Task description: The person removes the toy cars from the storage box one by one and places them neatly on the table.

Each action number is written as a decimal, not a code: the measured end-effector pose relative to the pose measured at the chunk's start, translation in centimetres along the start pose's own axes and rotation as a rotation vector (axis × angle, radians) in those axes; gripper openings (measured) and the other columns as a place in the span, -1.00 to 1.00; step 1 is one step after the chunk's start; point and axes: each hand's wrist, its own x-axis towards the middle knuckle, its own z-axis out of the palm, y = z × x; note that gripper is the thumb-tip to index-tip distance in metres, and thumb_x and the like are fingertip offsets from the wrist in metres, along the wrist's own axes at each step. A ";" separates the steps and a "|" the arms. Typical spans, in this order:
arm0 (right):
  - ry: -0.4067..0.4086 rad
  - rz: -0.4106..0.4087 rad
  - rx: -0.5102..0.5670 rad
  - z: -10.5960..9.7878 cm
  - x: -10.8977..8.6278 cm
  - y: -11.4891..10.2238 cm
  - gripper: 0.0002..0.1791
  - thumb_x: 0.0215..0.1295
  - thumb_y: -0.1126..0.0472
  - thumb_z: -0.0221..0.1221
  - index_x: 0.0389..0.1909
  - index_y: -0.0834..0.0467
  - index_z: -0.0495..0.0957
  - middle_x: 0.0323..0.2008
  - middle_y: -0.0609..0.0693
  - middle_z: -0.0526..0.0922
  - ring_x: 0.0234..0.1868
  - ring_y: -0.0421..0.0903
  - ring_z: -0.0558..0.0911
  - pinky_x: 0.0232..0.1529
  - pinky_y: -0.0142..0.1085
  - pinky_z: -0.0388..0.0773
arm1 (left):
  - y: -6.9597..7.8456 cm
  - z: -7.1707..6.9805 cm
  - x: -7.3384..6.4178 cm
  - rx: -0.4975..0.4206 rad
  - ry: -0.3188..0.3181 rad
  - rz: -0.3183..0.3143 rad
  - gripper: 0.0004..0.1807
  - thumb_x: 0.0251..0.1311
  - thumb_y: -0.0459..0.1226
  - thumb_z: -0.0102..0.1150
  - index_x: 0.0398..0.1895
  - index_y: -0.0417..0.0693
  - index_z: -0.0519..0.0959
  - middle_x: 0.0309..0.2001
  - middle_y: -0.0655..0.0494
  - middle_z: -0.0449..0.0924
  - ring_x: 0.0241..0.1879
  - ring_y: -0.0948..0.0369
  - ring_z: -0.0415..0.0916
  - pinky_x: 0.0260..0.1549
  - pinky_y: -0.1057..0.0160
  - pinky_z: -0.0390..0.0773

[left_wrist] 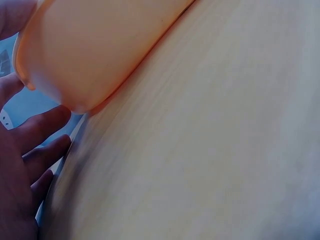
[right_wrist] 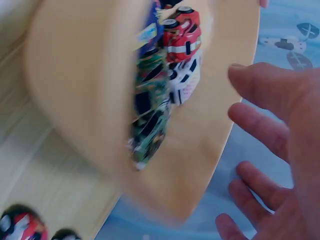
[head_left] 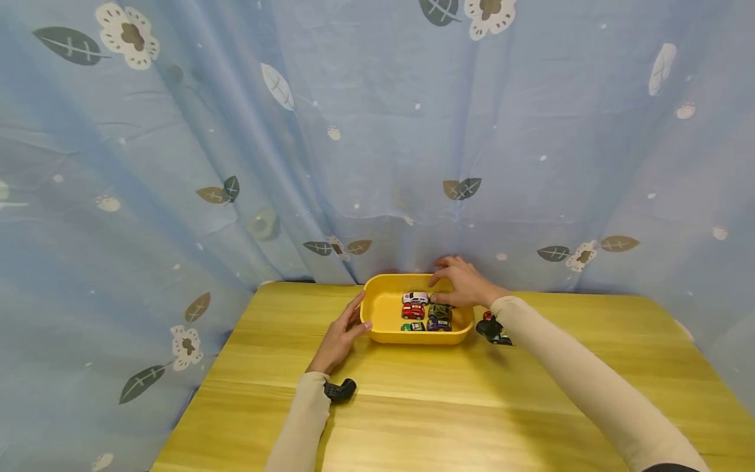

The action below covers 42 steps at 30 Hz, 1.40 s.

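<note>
First, the left hand (head_left: 337, 333) braces the yellow tray's (head_left: 386, 320) left end, fingers extended. Toy cars (head_left: 413, 312) sit clustered inside. Over its back-right rim hovers the right hand (head_left: 467, 283), fingers parted, empty. Likely step: arranging cars; the next move seemingly calls for clearing the rim.
</note>
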 end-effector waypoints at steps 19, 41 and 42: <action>-0.167 0.054 0.001 2.1 3.9 0.0 -0.68 0.44 0.08 0.35 0.12 0.08 0.77 0.28 0.18 0.66 0.37 0.33 0.48 0.39 0.33 0.34 | 0.2 0.0 -0.2 0.004 -0.001 0.007 -0.20 0.48 -0.13 0.28 0.69 0.39 0.18 0.63 0.09 0.29 0.57 0.01 0.34 0.55 -0.17 0.28; -0.289 0.145 -0.018 2.7 4.9 -0.3 -0.75 0.48 0.07 0.33 0.09 -0.01 0.79 0.14 0.02 0.78 0.29 0.25 0.60 0.30 0.47 0.34 | 0.4 -0.1 -0.1 0.014 0.005 -0.018 -0.19 0.44 -0.06 0.30 0.69 0.43 0.19 0.60 0.06 0.34 0.56 0.04 0.35 0.57 -0.14 0.25; -0.291 0.159 -0.018 2.8 4.9 -0.3 -0.74 0.47 0.06 0.34 0.09 -0.02 0.79 0.15 0.01 0.78 0.30 0.24 0.60 0.31 0.47 0.33 | 0.2 -0.1 -0.1 0.009 0.005 -0.017 -0.19 0.45 -0.07 0.30 0.69 0.42 0.19 0.60 0.06 0.34 0.56 0.03 0.35 0.57 -0.15 0.25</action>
